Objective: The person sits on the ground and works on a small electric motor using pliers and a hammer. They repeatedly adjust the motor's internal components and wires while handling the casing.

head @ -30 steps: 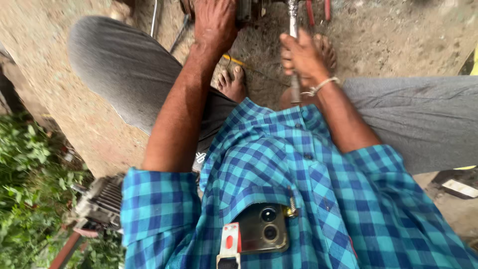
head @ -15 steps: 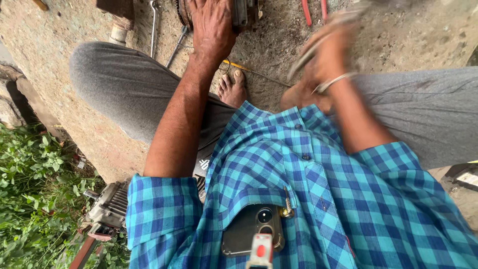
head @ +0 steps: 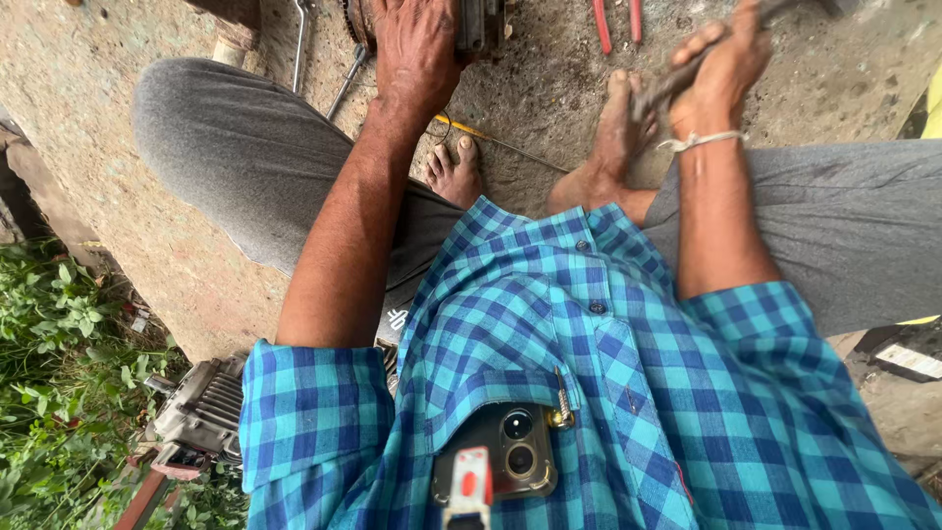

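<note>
Hands first: left hand (head: 417, 49) is pressed flat-ish on top of a dark metal part (head: 471, 22) on the ground, fingers draped over it, not clenched. Right hand (head: 721, 69) is clenched around a metal tool (head: 667, 86), long axis slanting up to its right. The part sits well off to the tool's left, nearer the left hand.

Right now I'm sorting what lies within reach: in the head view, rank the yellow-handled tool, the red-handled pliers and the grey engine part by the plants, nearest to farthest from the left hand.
1. Yellow-handled tool, on the ground just below the left hand.
2. Red-handled pliers, on the ground off to that hand's right.
3. Grey engine part, far down by the plants, beside the left elbow.
</note>
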